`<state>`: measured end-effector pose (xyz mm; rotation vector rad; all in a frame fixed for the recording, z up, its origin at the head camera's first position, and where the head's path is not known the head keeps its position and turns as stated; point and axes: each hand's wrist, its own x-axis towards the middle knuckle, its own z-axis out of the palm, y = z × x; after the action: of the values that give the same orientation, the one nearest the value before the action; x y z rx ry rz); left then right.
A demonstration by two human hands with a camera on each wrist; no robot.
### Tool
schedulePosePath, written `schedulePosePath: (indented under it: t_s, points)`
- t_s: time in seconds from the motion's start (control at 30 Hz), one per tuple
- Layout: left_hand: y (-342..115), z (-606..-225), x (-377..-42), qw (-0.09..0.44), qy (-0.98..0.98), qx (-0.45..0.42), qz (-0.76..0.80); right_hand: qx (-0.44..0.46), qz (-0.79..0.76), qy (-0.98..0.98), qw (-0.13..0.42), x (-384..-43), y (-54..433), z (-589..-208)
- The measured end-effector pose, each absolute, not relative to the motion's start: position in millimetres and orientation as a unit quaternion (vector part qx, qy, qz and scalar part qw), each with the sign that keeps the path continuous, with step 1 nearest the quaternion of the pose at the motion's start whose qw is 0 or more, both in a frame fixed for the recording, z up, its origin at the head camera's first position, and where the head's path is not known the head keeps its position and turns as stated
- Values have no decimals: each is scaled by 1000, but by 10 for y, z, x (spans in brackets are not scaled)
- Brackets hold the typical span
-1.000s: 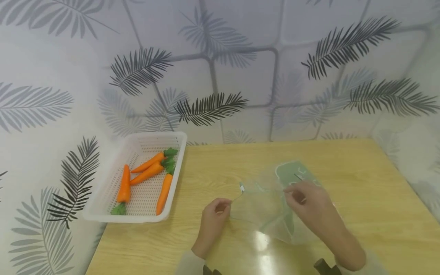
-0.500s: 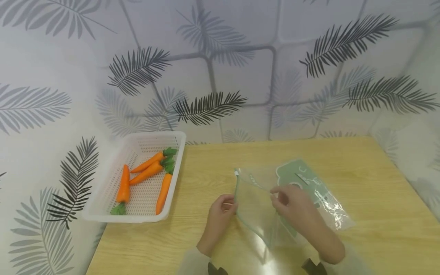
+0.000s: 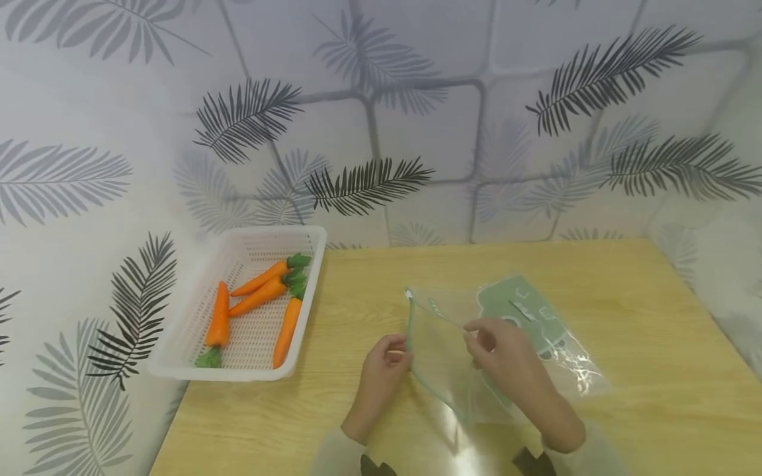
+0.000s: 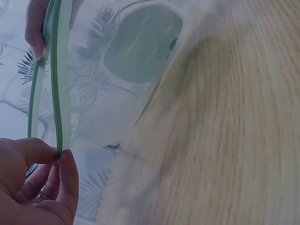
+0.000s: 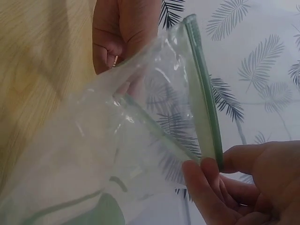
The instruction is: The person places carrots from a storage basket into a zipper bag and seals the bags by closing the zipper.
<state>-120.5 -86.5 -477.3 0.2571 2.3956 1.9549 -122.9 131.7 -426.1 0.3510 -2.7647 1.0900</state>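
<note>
A clear zip bag (image 3: 440,354) with a green zip edge and a green printed patch lies across the table between both hands. My left hand (image 3: 383,380) pinches the left side of its mouth between thumb and fingers, as the left wrist view shows at the green strip (image 4: 56,108). On the opposite side, my right hand (image 3: 508,363) pinches the other edge of the mouth. The two edges stand apart in a gap, visible in the right wrist view beside the green zip (image 5: 204,93). Nothing shows inside the bag. A white slider (image 3: 409,295) sits at its far corner.
A white perforated basket (image 3: 238,375) holding several carrots (image 3: 287,334) with green tops stands at the left of the wooden table (image 3: 369,284). Behind the table is a wall (image 3: 428,132) with a leaf pattern.
The right hand has moved left and slightly down, toward the left hand. The left hand has shifted slightly right. The bag's mouth has spread into a wider gap. The carrots and basket stay put.
</note>
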Motion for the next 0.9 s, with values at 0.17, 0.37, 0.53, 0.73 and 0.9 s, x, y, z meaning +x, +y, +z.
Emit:
schedulePosePath:
  t_s: [0.17,0.37,0.53,0.73,0.9]
  points:
    - [-881,-4766,-1201,16,774,76,628,115,375,-916,87,-1229,1348,-4264]
    - [-929,-4828,-1215,6,772,68,632,99,387,-913,82,-1235,1400,-4270]
    - [-950,-4853,-1243,5,767,76,638,100,394,-910,80,-1223,1406,-4265]
    - [-932,-4834,-1264,20,753,63,655,109,381,-912,105,-1168,1343,-4318]
    - [-934,-4796,-1272,20,743,54,667,110,388,-910,95,-1100,1289,-4374]
